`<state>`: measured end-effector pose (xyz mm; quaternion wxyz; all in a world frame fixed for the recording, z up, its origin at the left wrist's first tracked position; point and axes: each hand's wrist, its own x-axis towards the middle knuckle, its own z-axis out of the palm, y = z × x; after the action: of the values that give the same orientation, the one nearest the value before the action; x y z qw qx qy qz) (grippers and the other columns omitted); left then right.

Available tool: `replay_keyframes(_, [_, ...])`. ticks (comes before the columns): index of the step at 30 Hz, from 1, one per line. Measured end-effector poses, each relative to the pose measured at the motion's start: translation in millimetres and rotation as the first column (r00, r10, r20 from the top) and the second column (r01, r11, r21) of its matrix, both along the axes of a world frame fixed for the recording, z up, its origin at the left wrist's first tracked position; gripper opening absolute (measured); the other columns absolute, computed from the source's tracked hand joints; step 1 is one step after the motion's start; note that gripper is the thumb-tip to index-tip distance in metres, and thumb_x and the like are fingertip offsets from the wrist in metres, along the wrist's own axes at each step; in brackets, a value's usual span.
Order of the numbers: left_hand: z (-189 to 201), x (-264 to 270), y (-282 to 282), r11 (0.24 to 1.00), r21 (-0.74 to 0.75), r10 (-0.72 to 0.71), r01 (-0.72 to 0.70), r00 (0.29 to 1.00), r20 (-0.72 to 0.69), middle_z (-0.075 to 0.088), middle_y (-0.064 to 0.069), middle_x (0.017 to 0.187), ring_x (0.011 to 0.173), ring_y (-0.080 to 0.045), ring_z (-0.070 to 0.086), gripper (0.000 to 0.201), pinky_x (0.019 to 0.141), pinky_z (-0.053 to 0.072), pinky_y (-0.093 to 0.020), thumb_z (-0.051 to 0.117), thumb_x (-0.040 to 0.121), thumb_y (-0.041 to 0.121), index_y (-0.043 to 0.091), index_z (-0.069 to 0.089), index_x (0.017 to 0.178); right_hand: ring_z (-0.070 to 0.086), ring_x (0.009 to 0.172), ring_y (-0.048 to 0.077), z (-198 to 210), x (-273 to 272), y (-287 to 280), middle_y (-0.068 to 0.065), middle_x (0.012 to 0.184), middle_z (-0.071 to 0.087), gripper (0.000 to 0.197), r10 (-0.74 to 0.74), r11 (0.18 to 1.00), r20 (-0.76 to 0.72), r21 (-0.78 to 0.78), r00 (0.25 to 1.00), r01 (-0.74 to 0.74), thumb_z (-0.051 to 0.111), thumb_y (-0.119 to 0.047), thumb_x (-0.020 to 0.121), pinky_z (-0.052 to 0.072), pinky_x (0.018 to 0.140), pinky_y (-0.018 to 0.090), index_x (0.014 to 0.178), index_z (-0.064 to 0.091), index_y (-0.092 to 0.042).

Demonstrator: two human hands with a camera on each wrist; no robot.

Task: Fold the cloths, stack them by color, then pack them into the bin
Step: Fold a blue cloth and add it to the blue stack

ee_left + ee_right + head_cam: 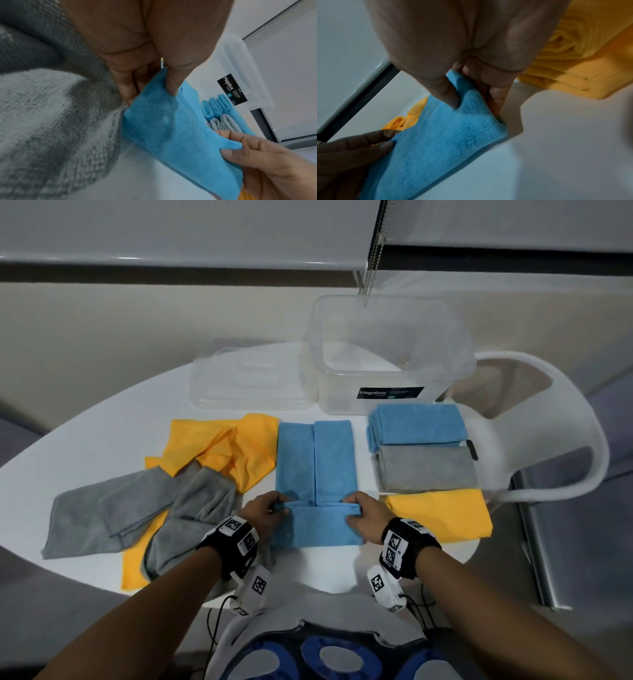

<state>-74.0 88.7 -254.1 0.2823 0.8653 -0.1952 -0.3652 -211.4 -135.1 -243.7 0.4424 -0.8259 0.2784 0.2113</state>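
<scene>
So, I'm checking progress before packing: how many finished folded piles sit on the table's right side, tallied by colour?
Folded blue microfibre cloth pile: 1
Folded grey microfibre cloth pile: 1
Folded yellow microfibre cloth pile: 1
Total: 3
Not counted: the half-folded blue cloth, pinched by the left hand and right hand.

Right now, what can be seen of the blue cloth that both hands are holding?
The blue cloth is a soft, fuzzy microfibre-like piece lying on the white table, already folded lengthwise into a long strip with a seam running down its middle. Its near end is being turned up and over towards the far end. The left hand pinches the left corner of that flap, thumb on top; the right hand pinches the right corner. Its left edge meets the loose yellow cloth.
</scene>
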Motion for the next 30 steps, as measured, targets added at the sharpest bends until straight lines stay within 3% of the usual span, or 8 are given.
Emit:
replay_keyframes(4, [-7, 1, -7, 0.998, 0.051, 0.028, -0.031, 0.998, 0.047, 0.065, -0.004, 0.108, 0.101, -0.025, 0.060, 0.016, 0.080, 0.043, -0.026, 0.058, 0.093, 0.028, 0.024, 0.063, 0.108, 0.060, 0.075, 0.020, -8, 4, -3, 0.004, 0.091, 0.065, 0.021, 0.055, 0.996, -0.004, -0.070, 0.998, -0.055, 0.052, -0.021, 0.095, 0.043, 0.063, 0.021, 0.116, 0.057, -0.025])
replay_keyframes(7, [-9, 2, -10, 0.997, 0.058, 0.040, -0.046, 0.994, 0.102, 0.066, -0.005, 0.111, 0.101, -0.026, 0.060, 0.020, 0.079, 0.041, -0.024, 0.058, 0.093, 0.026, 0.023, 0.065, 0.112, 0.064, 0.083, 0.025, -11, 9, -3, 0.007, 0.094, 0.068, 0.020, 0.069, 0.991, 0.003, -0.118, 0.998, -0.068, 0.053, -0.025, 0.094, 0.051, 0.073, 0.029, 0.114, 0.057, -0.027])
replay_keyframes(11, [-8, 9, -14, 0.997, 0.046, -0.065, 0.058, 0.981, 0.183, 0.064, -0.006, 0.117, 0.109, -0.027, 0.058, 0.026, 0.088, 0.040, -0.027, 0.053, 0.096, 0.028, 0.021, 0.064, 0.119, 0.064, 0.083, 0.027, -8, 17, -5, 0.010, 0.095, 0.068, 0.023, 0.070, 0.981, 0.036, -0.186, 0.997, -0.062, 0.054, -0.026, 0.092, 0.046, 0.069, 0.028, 0.115, 0.055, -0.022])
replay_keyframes(14, [-14, 12, -16, 0.991, 0.077, -0.123, 0.111, 0.976, 0.177, 0.057, -0.005, 0.112, 0.106, -0.027, 0.056, 0.025, 0.087, 0.041, -0.031, 0.051, 0.095, 0.030, 0.025, 0.059, 0.118, 0.060, 0.081, 0.025, -6, 20, -4, 0.006, 0.093, 0.064, 0.027, 0.108, 0.963, 0.008, -0.249, 0.994, -0.103, 0.056, -0.028, 0.090, 0.042, 0.067, 0.027, 0.115, 0.052, -0.019])
replay_keyframes(18, [-15, 15, -18, 0.976, 0.108, -0.207, 0.189, 0.961, 0.186, 0.054, -0.002, 0.114, 0.105, -0.024, 0.055, 0.024, 0.086, 0.044, -0.033, 0.050, 0.095, 0.031, 0.026, 0.055, 0.118, 0.052, 0.105, 0.024, 1, 20, 1, 0.006, 0.124, 0.047, 0.047, 0.216, 0.917, 0.046, -0.352, 0.975, -0.187, 0.053, -0.027, 0.088, 0.046, 0.087, 0.032, 0.132, 0.041, -0.019])
replay_keyframes(21, [-15, 16, -21, 0.971, 0.063, -0.240, 0.232, 0.937, 0.255, 0.057, -0.001, 0.110, 0.101, -0.023, 0.056, 0.020, 0.084, 0.047, -0.033, 0.052, 0.094, 0.029, 0.024, 0.059, 0.113, 0.042, 0.117, 0.024, 9, 18, 8, 0.005, 0.135, 0.038, 0.055, 0.423, 0.787, 0.153, -0.550, 0.893, -0.279, 0.054, -0.028, 0.081, 0.045, 0.095, 0.038, 0.135, 0.042, -0.021])
replay_keyframes(25, [-15, 18, -21, 0.957, 0.099, -0.291, 0.274, 0.906, 0.306, 0.058, -0.002, 0.107, 0.099, -0.026, 0.057, 0.019, 0.081, 0.051, -0.041, 0.052, 0.092, 0.033, 0.026, 0.060, 0.109, 0.039, 0.129, 0.029, -2, 13, 15, 0.009, 0.143, 0.038, 0.049, 0.683, 0.652, 0.115, -0.541, 0.722, -0.531, 0.054, -0.026, 0.085, 0.040, 0.106, 0.039, 0.133, 0.049, -0.016])
replay_keyframes(30, [-10, 10, -20, 0.950, 0.212, -0.299, 0.229, 0.867, 0.399, 0.048, -0.003, 0.127, 0.116, -0.029, 0.047, 0.028, 0.090, 0.044, -0.043, 0.050, 0.092, 0.032, 0.024, 0.056, 0.118, 0.029, 0.142, 0.027, -17, 7, 12, 0.006, 0.156, 0.024, 0.053, 0.703, 0.644, 0.039, -0.457, 0.710, -0.613, 0.045, -0.029, 0.095, 0.027, 0.116, 0.037, 0.146, 0.035, -0.017])
